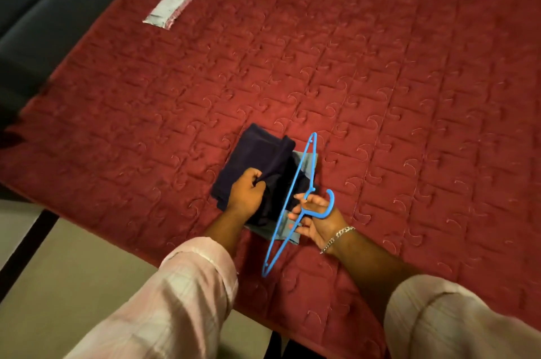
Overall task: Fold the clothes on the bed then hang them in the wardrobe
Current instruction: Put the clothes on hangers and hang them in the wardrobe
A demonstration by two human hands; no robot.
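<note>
Navy folded garment [251, 159] lay on the bed [380, 66], pinched at one edge by the left hand [246, 192], just beside the blue hanger [292, 203] gripped by the right hand [316, 224]; folding appeared done, hanging outstanding.

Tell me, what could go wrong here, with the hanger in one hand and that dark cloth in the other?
The left hand pinches only an edge of the dark folded garment, so lifting it may undo the folds. That garment lies on a light blue one, which might get dragged along. The right hand grips the blue hanger near its hook, so the long frame could snag the pile.
</note>
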